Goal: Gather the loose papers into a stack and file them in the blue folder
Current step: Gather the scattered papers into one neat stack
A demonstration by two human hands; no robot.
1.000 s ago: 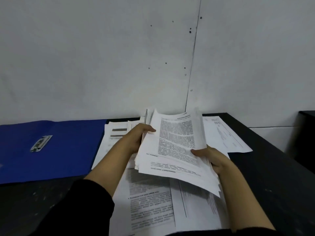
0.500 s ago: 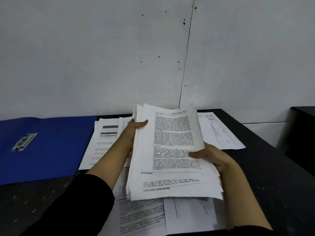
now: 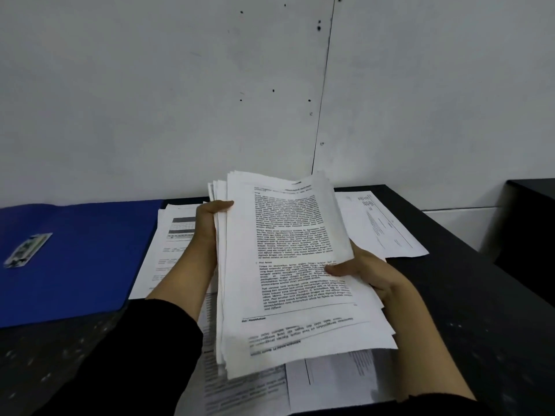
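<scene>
Above the middle of the table (image 3: 480,310), lifted clear of it: the stack (image 3: 288,265), ragged at the edges and tilted toward the camera. Gripped along its left edge by the left hand (image 3: 207,226), thumb hooked over the front; pinched at the right edge by the right hand (image 3: 371,273), thumb on the printed face, fingers underneath. Apparently mid-gathering, filing not yet begun. Loose on the table: a striped sheet (image 3: 172,244) just beside the blue folder (image 3: 81,265), a far sheet (image 3: 383,228) near the wall at right, lower pages (image 3: 333,382) under the stack. Folder open and flat at left, metal clip (image 3: 28,250) showing. Next, likely: squaring the edges, collecting the strays, then carrying everything left to the folder.
</scene>
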